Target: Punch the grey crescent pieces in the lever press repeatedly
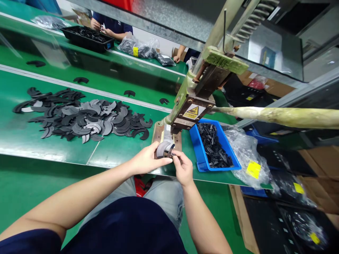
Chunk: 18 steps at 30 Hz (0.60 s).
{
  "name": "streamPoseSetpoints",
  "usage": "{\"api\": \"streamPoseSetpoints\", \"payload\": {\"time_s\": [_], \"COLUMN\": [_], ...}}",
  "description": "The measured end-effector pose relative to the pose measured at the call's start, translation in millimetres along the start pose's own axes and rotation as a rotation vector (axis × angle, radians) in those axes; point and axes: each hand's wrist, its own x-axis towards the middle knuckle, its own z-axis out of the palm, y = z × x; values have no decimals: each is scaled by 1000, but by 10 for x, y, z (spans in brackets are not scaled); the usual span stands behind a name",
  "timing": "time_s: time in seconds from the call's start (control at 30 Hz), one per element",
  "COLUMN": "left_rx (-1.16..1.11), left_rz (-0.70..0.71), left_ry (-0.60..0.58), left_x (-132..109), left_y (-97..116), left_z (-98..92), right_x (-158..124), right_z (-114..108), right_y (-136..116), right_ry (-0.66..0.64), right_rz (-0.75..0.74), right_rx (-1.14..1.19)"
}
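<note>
My left hand (147, 159) grips a dark curved flat part (162, 149) at the front of the green hand press (194, 102). My right hand (182, 166) pinches a small dark piece against the right end of that curved part. Both hands meet just below the press base plate (158, 131). A heap of the same black curved parts (82, 120) lies on the green table to the left. To the right of the press, a blue bin (197, 151) holds several small black pieces.
The press lever (280, 116) sticks out to the right at head height. Clear bags with yellow labels (250, 162) lie right of the bin. Loose parts ride the green conveyor (106, 76). Across it, other people's hands work at a black tray (87, 37).
</note>
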Motion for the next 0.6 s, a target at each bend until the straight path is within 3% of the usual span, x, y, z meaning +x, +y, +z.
{"api": "streamPoseSetpoints", "payload": {"time_s": [0.17, 0.33, 0.6], "left_rx": [-76, -118, -241], "left_rz": [-47, -80, -101], "left_ry": [-73, -67, -246], "left_x": [-4, 4, 116], "left_y": [12, -2, -195], "left_z": [19, 14, -93], "right_x": [-1, -13, -48], "right_z": [-23, -34, -57], "right_y": [-14, -14, -46], "right_ry": [-20, -19, -40], "right_rz": [15, 23, 54], "right_rx": [10, 10, 40]}}
